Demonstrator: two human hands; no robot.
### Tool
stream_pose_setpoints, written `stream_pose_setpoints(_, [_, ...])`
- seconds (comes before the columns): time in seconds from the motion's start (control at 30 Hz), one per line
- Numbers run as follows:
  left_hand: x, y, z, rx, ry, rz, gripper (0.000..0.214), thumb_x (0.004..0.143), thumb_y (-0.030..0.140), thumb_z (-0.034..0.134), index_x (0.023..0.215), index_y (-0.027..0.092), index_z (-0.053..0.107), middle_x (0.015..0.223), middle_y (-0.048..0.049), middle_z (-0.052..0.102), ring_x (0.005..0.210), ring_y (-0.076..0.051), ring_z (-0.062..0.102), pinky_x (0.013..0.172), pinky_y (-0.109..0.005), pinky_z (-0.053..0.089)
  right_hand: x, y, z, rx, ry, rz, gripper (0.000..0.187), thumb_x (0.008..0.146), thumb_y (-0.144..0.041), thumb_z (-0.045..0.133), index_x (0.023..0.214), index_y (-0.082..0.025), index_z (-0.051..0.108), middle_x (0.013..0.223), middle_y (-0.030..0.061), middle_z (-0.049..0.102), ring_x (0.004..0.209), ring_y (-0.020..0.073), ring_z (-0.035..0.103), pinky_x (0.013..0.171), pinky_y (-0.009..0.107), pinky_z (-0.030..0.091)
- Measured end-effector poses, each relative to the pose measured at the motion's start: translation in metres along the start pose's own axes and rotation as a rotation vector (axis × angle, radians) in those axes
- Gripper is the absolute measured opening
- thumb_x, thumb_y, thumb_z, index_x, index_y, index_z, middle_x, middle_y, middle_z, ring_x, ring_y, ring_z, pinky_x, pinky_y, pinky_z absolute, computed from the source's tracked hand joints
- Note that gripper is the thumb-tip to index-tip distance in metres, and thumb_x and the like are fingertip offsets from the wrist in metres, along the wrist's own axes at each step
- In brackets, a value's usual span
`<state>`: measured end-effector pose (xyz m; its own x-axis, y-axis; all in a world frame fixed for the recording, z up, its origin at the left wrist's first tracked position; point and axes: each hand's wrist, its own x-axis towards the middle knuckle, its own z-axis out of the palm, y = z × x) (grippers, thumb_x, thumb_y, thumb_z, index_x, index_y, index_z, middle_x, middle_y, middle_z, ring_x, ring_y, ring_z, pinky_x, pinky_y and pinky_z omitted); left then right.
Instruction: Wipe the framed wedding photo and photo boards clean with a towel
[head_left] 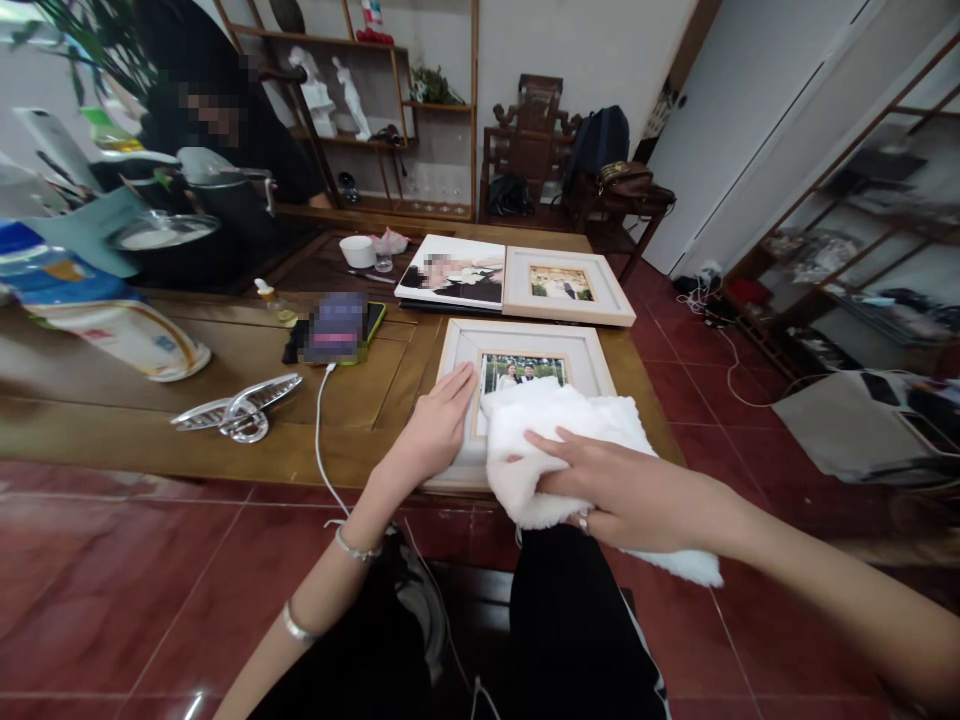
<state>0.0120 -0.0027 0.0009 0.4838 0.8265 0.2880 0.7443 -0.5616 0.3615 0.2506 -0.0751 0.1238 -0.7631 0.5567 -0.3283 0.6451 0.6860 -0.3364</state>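
Note:
A light wooden picture frame (600,372) with a wedding photo lies flat near the table's front edge. My left hand (439,420) rests on its left side, fingers stretched out flat, holding nothing. In my right hand (600,480) is a fluffy white cloth (566,425), gripped between the fingers and lying over the frame's lower right part, where it hides some of the photo. Part of the cloth hangs past the table's edge. Behind lie a second picture frame (619,290) and a large photo print (450,270) of a couple.
On the wooden table (352,420) are a silver hair clip (244,410), a phone (337,325) with a white cable, a small dropper bottle (276,302), a white bowl (358,251) and a bottle (97,310) lying tilted at left. A person in dark clothes (217,110) stands across the table.

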Motion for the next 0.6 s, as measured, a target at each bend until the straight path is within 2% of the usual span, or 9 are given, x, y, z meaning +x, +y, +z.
stream_pose_setpoints(0.1, [0.000,-0.001,0.000,-0.010,0.004,-0.003,0.053,0.092,0.014,0.031,0.143,0.005,0.039,0.153,-0.0177,0.036,0.144,-0.025,0.029,0.115,-0.048,0.033,0.017,0.017,0.007,-0.052,0.109,0.053,0.040,0.078,-0.007,0.053,0.115,-0.018,0.064,0.150,0.0142,0.042,0.141,0.0293,0.036,0.112,0.047,0.036])
stream_pose_setpoints(0.2, [0.000,0.000,0.000,-0.029,-0.005,-0.008,0.052,0.094,0.015,0.030,0.143,0.004,0.039,0.153,-0.0180,0.035,0.144,-0.026,0.029,0.115,-0.049,0.032,0.045,0.050,0.009,-0.153,0.283,0.095,0.044,0.078,-0.008,0.056,0.120,-0.020,0.062,0.152,0.0109,0.040,0.145,0.0293,0.026,0.116,0.051,0.027])
stream_pose_setpoints(0.3, [-0.001,0.002,-0.001,-0.077,0.006,-0.024,0.050,0.098,0.021,0.028,0.143,0.005,0.040,0.153,-0.0175,0.036,0.144,-0.026,0.029,0.116,-0.050,0.030,0.076,0.083,0.000,-0.265,0.406,0.136,0.048,0.079,-0.007,0.054,0.125,-0.020,0.060,0.155,0.0086,0.034,0.147,0.0324,0.019,0.117,0.057,0.021])
stream_pose_setpoints(0.37, [-0.001,0.004,-0.002,-0.137,0.061,-0.048,0.049,0.100,0.027,0.027,0.144,0.007,0.038,0.153,-0.0168,0.036,0.144,-0.024,0.029,0.117,-0.049,0.029,0.094,0.094,-0.008,-0.291,0.439,0.156,0.049,0.079,-0.006,0.051,0.126,-0.018,0.059,0.158,0.0082,0.029,0.147,0.0348,0.015,0.115,0.061,0.021])
stream_pose_setpoints(0.47, [-0.001,0.007,-0.004,-0.235,0.192,-0.064,0.052,0.102,0.032,0.026,0.147,0.008,0.033,0.155,-0.0163,0.031,0.145,-0.022,0.027,0.119,-0.045,0.025,0.111,0.089,-0.013,-0.289,0.410,0.091,0.051,0.079,-0.005,0.049,0.127,-0.019,0.059,0.157,0.0061,0.030,0.148,0.0364,0.010,0.115,0.066,0.016])
stream_pose_setpoints(0.6, [-0.001,0.007,-0.007,-0.277,0.282,-0.076,0.053,0.102,0.038,0.025,0.150,0.014,0.029,0.158,-0.0126,0.026,0.145,-0.020,0.025,0.121,-0.041,0.021,0.104,0.054,-0.003,-0.240,0.301,-0.060,0.045,0.080,-0.005,0.048,0.120,-0.020,0.064,0.155,0.0057,0.036,0.148,0.0360,0.010,0.115,0.066,0.016])
